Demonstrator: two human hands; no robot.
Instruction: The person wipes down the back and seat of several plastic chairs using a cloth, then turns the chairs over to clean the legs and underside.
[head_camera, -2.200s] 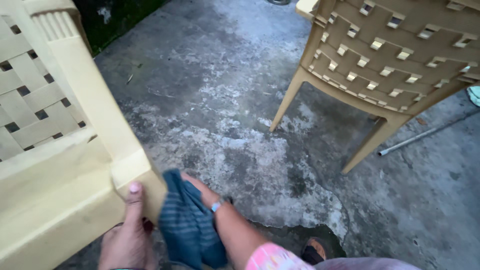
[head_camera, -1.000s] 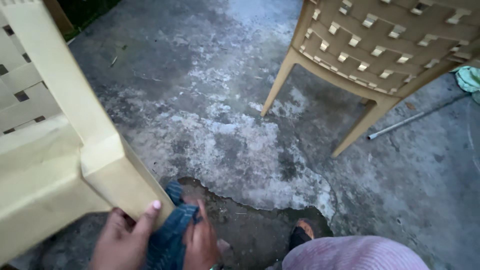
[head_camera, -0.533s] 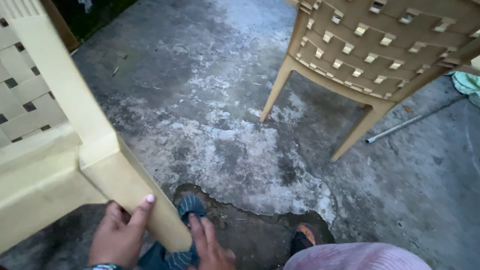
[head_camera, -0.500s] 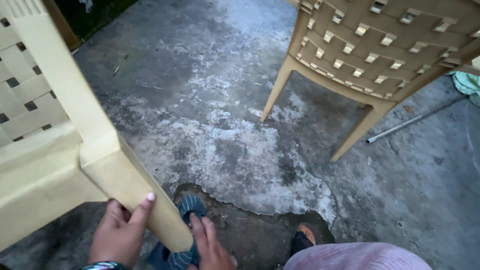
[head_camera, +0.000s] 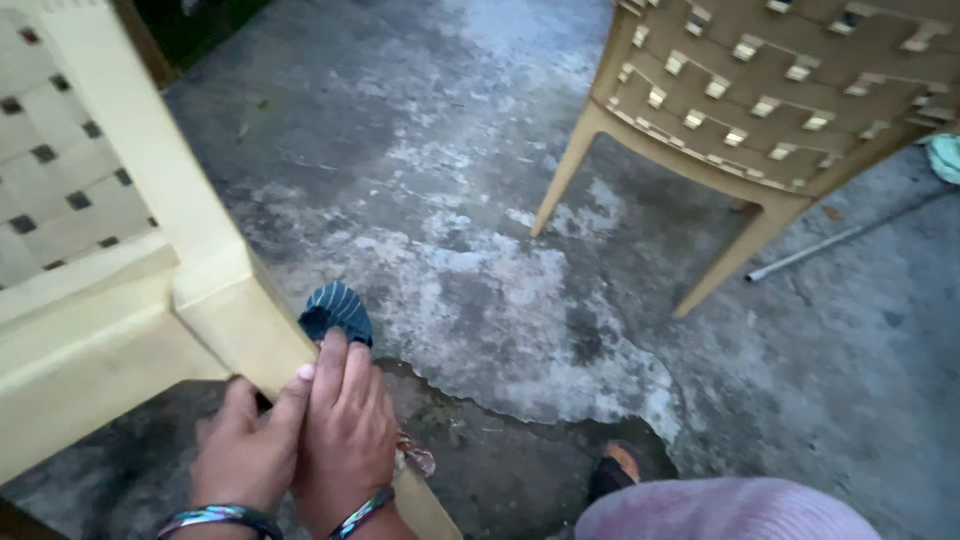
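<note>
Right hand (head_camera: 345, 425) pressing striped blue cloth (head_camera: 337, 310) flat against tilted chair leg (head_camera: 265, 350); left hand (head_camera: 245, 450) gripping leg just beside.

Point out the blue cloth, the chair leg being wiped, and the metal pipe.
blue cloth (head_camera: 337, 310), head view, bunched end above the fingers.
chair leg (head_camera: 255, 335), head view, upper face.
metal pipe (head_camera: 830, 242), head view, mid-length.
</note>
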